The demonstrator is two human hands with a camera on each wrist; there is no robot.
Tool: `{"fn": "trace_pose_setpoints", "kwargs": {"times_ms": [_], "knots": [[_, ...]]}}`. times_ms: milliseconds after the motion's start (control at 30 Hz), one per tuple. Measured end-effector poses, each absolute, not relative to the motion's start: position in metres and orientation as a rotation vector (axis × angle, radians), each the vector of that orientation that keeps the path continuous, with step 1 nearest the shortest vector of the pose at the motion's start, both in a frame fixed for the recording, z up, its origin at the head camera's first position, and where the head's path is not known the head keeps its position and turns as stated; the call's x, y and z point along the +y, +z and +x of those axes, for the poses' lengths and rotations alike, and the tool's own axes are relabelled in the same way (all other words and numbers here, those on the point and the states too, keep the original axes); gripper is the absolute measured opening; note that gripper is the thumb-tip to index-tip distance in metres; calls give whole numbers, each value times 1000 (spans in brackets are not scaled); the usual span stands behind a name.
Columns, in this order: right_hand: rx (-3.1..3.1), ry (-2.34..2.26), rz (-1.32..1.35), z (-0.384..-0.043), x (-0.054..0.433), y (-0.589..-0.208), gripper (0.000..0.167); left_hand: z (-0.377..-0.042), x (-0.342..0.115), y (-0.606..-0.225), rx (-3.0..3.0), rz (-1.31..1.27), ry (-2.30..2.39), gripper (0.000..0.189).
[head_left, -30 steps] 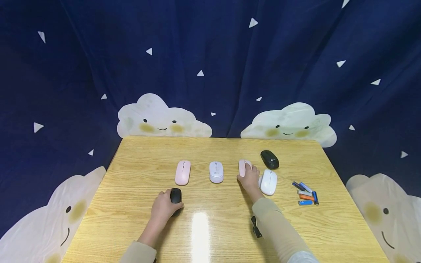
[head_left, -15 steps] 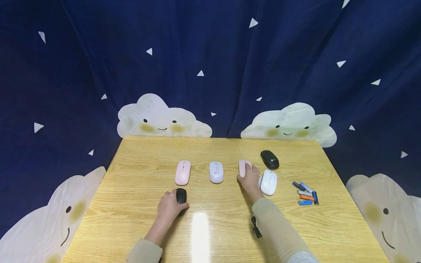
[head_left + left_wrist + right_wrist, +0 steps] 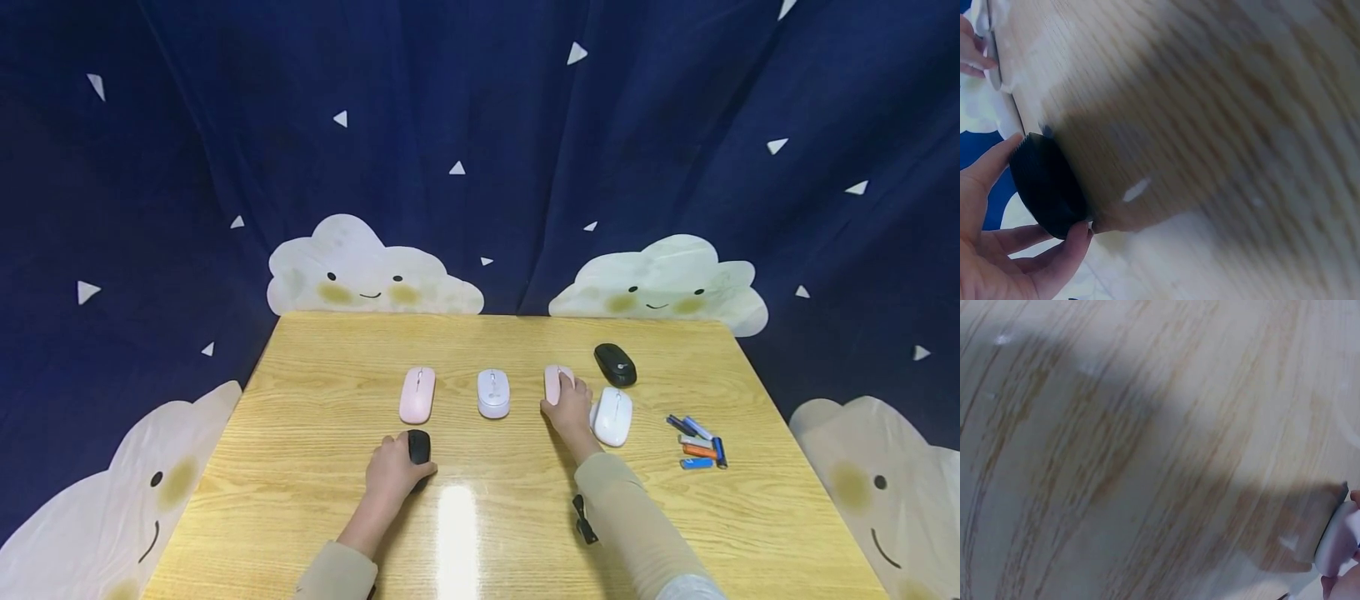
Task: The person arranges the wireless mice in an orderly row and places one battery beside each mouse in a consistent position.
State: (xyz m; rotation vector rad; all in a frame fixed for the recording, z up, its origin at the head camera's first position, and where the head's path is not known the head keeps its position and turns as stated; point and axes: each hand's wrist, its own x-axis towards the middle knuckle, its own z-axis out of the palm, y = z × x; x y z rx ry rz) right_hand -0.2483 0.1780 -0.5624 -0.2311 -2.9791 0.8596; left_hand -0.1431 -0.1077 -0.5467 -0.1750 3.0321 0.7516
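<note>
My left hand [image 3: 393, 467] grips a black computer mouse [image 3: 419, 447] by its sides, near the middle front of the table. In the left wrist view, thumb and fingers pinch the black mouse [image 3: 1047, 184] from opposite edges, close over the wood. My right hand [image 3: 572, 410] holds a pink mouse [image 3: 553, 381] farther back; its lower part is covered by the hand. Only a corner of that pink mouse [image 3: 1339, 544] shows in the right wrist view, with fingertips on it. Another pink mouse [image 3: 417, 395] and a pale lavender-white mouse [image 3: 492, 393] lie between the hands.
A white mouse [image 3: 612, 416] lies just right of my right hand, with a second black mouse [image 3: 615, 364] behind it. Several batteries [image 3: 697, 446] are grouped at the right. A small black object [image 3: 583, 518] lies beside the right sleeve. A dark curtain stands behind the table [image 3: 337, 350].
My left hand has slid to the right with the black mouse, quicker at first and then slightly. The right hand and the pink mouse it holds have stayed in place.
</note>
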Motion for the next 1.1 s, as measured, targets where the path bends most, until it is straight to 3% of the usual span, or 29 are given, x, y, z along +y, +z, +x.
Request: {"fn": "trace_pose_setpoints", "kwargs": {"times_ms": [600, 900, 1100], "knots": [[-2961, 875, -208, -245, 178, -565, 71, -141, -106, -548, 3049, -189, 761, 70], [-2793, 924, -259, -249, 188, -553, 55, -141, -105, -547, 3053, -181, 767, 71], [-2761, 851, -373, -246, 212, -539, 55, -140, -105, -547, 3054, -177, 776, 71]]}}
